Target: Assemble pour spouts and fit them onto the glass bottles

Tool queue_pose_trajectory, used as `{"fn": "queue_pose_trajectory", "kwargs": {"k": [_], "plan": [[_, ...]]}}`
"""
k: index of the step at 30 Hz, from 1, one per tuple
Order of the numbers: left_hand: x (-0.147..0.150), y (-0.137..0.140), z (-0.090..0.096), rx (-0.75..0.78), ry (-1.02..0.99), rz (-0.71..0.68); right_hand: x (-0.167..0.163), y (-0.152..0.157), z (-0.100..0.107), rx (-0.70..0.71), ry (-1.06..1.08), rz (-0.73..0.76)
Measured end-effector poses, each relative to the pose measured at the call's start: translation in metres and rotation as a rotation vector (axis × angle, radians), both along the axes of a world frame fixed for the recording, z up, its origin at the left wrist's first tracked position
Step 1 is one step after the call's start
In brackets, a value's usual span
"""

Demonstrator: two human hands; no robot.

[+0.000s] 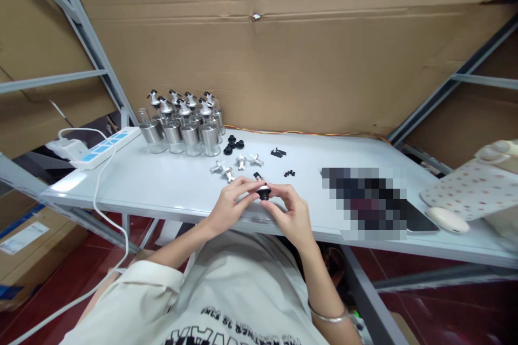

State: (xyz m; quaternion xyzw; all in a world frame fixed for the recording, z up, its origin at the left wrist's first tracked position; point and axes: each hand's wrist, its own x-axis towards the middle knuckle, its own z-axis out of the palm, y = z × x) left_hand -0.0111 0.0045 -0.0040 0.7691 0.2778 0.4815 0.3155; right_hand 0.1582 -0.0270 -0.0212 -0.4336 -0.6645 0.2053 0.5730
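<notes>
Between my two hands, over the table's front part, is a silver pour spout (pixel 264 191) with a black ribbed stopper and a black tip. My left hand (pixel 233 200) pinches it from the left, and my right hand (pixel 292 210) grips its other side with thumb and fingers. Just beyond lie several loose silver spout bodies (pixel 242 161). Behind those sits a cluster of black rubber stoppers (pixel 231 144). Farther right are thin black levers (pixel 278 152) and a few tiny black caps (pixel 290 173).
Several glass bottles with steel bands (pixel 191 137) stand at the back left, most topped with spouts. A power strip (pixel 107 148) with a white cable lies at the left edge. On the right are a blurred-out dark device (pixel 418 218), a white oval object (pixel 448 219) and a spotted bag (pixel 473 183).
</notes>
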Motion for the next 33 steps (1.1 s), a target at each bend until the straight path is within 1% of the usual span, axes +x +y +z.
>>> {"fn": "queue_pose_trajectory", "kwargs": {"k": [3, 6, 9, 11, 14, 17, 20, 22, 24, 26, 28, 29, 31, 32, 33], "plan": [[0.001, 0.001, -0.001, -0.018, -0.059, -0.007, 0.000, -0.001, 0.000, -0.039, 0.065, 0.014], [0.000, 0.001, -0.001, 0.043, -0.054, 0.029, -0.001, -0.001, 0.002, -0.071, 0.016, 0.037], [-0.001, -0.001, -0.002, 0.114, -0.019, 0.069, -0.001, -0.001, 0.004, -0.016, -0.017, 0.043], [-0.001, -0.001, -0.003, 0.147, 0.003, 0.074, 0.000, 0.000, 0.004, 0.018, -0.023, 0.081], [-0.001, -0.001, -0.005, 0.166, 0.012, 0.073, 0.002, 0.002, 0.001, 0.017, -0.021, 0.154], [0.000, 0.000, -0.004, 0.100, 0.030, 0.067, 0.002, 0.003, 0.000, 0.002, -0.004, 0.141], [-0.002, 0.002, 0.003, 0.001, 0.031, 0.054, 0.000, 0.002, 0.001, 0.011, -0.047, 0.096], [-0.008, 0.006, 0.011, 0.000, 0.018, 0.101, 0.000, 0.002, 0.002, 0.037, -0.072, 0.065], [-0.021, 0.017, 0.022, 0.052, -0.008, 0.213, -0.001, 0.002, 0.003, 0.059, -0.066, 0.027], [-0.044, 0.035, 0.033, 0.109, -0.055, 0.370, -0.001, 0.002, 0.003, 0.076, -0.048, 0.003], [-0.077, 0.061, 0.044, 0.182, -0.082, 0.576, -0.001, 0.003, 0.002, 0.091, -0.048, -0.008], [-0.097, 0.075, 0.049, 0.205, -0.101, 0.705, -0.001, 0.003, 0.002, 0.096, -0.055, -0.015], [-0.137, 0.104, 0.059, 0.190, -0.134, 0.950, -0.002, 0.004, 0.002, 0.102, -0.074, -0.035], [-0.156, 0.117, 0.064, 0.169, -0.135, 1.042, -0.002, 0.004, 0.003, 0.105, -0.083, -0.044], [-0.173, 0.129, 0.068, 0.148, -0.115, 1.087, -0.002, 0.004, 0.003, 0.110, -0.091, -0.050]]}}
